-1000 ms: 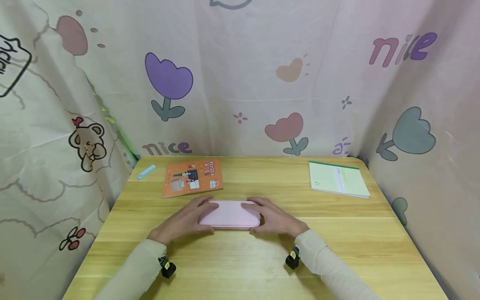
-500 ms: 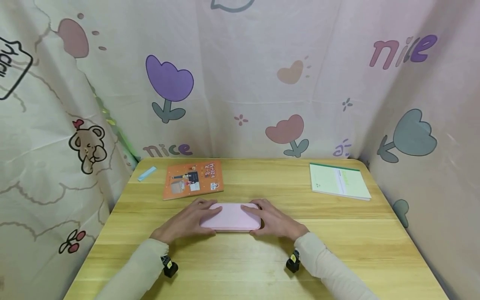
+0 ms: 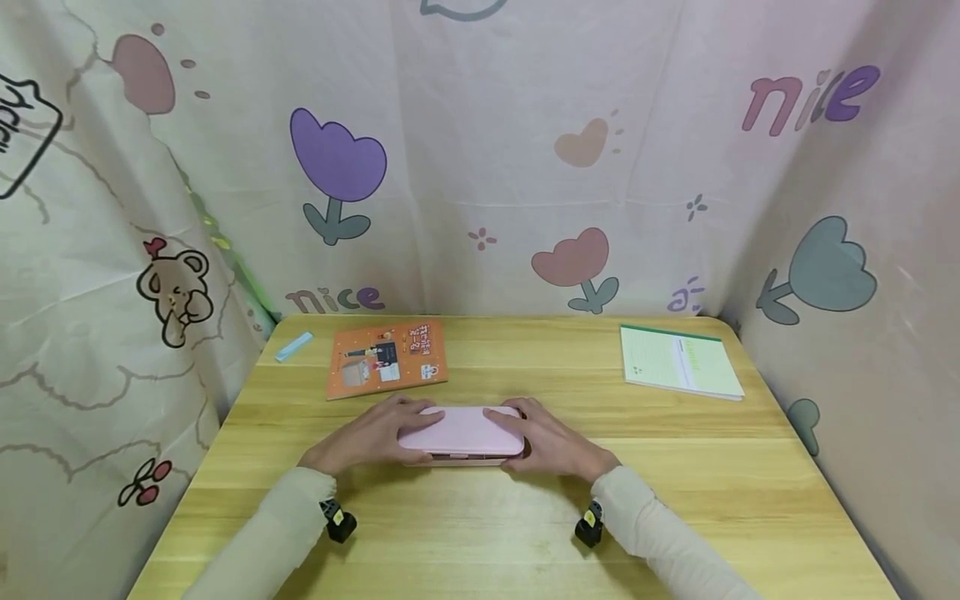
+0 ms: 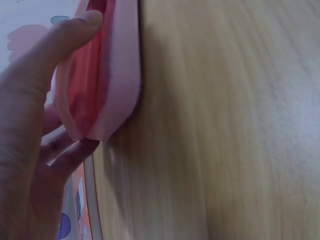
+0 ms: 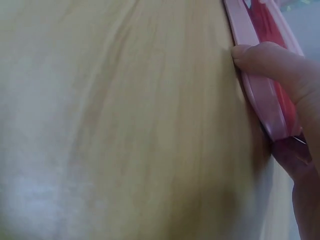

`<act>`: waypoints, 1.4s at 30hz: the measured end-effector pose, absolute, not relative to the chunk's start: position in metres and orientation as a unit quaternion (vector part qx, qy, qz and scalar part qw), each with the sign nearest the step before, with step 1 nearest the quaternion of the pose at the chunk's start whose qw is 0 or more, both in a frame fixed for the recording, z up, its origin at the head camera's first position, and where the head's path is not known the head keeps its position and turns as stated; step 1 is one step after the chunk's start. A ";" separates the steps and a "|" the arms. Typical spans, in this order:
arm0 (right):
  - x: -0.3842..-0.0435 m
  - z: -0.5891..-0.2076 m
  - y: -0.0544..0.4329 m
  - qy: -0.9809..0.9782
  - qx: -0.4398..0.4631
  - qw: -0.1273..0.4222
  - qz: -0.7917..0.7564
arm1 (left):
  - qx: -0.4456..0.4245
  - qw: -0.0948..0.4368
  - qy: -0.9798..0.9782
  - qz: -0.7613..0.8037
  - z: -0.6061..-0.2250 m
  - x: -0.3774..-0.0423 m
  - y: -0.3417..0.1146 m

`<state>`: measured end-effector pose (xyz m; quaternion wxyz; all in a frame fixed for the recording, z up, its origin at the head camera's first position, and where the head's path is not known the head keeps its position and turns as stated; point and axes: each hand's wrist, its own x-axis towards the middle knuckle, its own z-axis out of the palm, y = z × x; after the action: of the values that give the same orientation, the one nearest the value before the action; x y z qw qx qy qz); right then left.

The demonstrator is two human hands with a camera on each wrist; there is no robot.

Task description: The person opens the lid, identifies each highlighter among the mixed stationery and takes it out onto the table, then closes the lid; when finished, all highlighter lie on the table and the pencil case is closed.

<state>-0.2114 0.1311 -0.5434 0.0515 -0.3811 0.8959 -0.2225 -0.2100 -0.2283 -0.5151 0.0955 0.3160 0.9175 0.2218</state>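
A pink pencil case [image 3: 461,429] lies lengthwise on the wooden table near the middle, its lid raised a little along the near side. Through the gap, the red inside [image 4: 82,85] shows in the left wrist view. My left hand [image 3: 375,437] grips the left end, its thumb at the lid's edge and fingers behind the case. At the right end, my right hand [image 3: 555,442] holds the case too. In the right wrist view, the thumb [image 5: 260,57] presses the lower half's side. What the case contains is hidden.
An orange book [image 3: 386,358] lies behind the case to the left, with a small light blue strip-like object [image 3: 294,347] beyond it. A pale green notebook [image 3: 681,362] is at the back right. A printed curtain [image 3: 465,167] hangs behind the wooden table [image 3: 480,533].
The lid of the pencil case has come up along the near edge, and a dark gap now shows below it. Both hands stay at the two ends.
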 end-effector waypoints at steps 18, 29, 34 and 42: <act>-0.200 -0.541 0.163 0.854 -0.321 -0.062 -0.406 | 0.191 0.110 0.889 0.401 -0.521 -0.216 -0.237; -0.196 -0.542 0.154 0.866 -0.322 -0.062 -0.377 | 0.121 0.060 0.867 0.480 -0.518 -0.205 -0.256; -0.202 -0.541 0.148 0.865 -0.301 -0.047 -0.398 | 0.098 0.025 0.869 0.484 -0.523 -0.190 -0.272; -0.211 -0.540 0.146 0.854 -0.291 -0.045 -0.428 | 0.167 0.050 0.897 0.405 -0.532 -0.182 -0.256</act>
<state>-0.2109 0.1463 -0.5395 -0.0450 -0.2908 0.8544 -0.4282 -0.1819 -0.2559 -0.5317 0.0499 0.1665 0.8975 0.4053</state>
